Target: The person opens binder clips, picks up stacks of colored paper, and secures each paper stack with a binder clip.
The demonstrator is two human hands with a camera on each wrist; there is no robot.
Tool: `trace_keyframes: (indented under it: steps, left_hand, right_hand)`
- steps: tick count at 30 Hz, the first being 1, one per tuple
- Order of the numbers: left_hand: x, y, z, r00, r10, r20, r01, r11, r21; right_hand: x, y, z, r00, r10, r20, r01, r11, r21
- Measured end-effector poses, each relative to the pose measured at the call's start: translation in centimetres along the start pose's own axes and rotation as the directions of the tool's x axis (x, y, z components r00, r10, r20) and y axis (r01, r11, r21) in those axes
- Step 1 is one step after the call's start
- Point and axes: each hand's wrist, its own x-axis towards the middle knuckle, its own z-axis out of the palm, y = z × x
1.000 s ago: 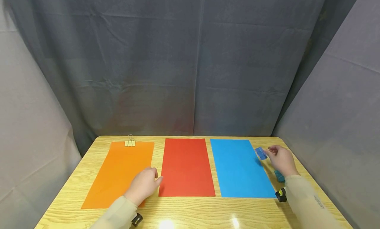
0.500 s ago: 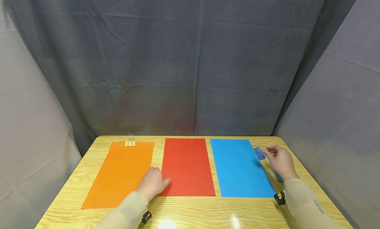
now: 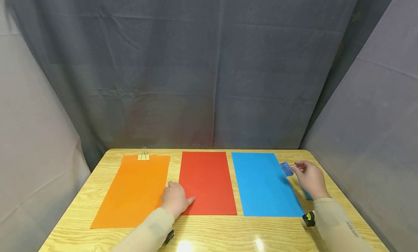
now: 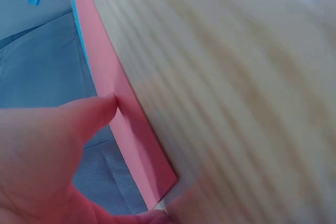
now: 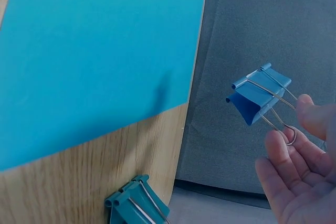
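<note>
My right hand pinches a blue binder clip by its wire handles between thumb and fingers. The clip is held above the table near the right edge of the blue sheet of paper; in the right wrist view one handle stands apart from the other. My left hand rests at the lower left of the red sheet of paper. Its thumb touches the red sheet in the left wrist view, while the other fingers lie toward the orange sheet, partly hidden.
A teal binder clip lies on the wooden table right of the blue sheet, partly behind my right wrist. A yellow binder clip grips the orange sheet's top edge. Grey curtains enclose the back and sides.
My left hand has moved right and slightly up, its thumb now on the red sheet. The right hand has hardly moved and still holds the blue binder clip.
</note>
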Motion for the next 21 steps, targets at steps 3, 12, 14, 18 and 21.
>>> trace_keyframes:
  steps: [3,12,14,18,21]
  left_hand:
    - [0.1,0.1,0.1,1.0,-0.001,-0.004,0.001,1.0,0.018]
    - [0.0,0.3,-0.4,1.0,0.007,0.007,-0.007,0.999,0.04]
    - [0.0,0.4,-0.7,1.0,0.004,0.016,-0.005,0.999,0.04]
    - [0.0,0.6,-1.1,1.0,0.0,0.028,-0.001,0.999,0.036]
    - [0.1,0.7,-1.2,0.999,-0.011,0.046,0.009,1.0,0.029]
  right_hand:
    - [0.0,0.1,0.1,1.0,0.004,0.003,-0.004,1.0,0.002]
    - [0.1,0.1,0.2,1.0,0.022,0.014,-0.022,1.0,-0.004]
    - [0.1,0.1,0.2,1.0,0.027,0.013,-0.027,1.0,-0.006]
    - [0.1,0.1,0.2,1.0,0.026,0.011,-0.026,1.0,-0.004]
    - [0.0,0.3,0.1,1.0,0.025,0.009,-0.025,1.0,-0.005]
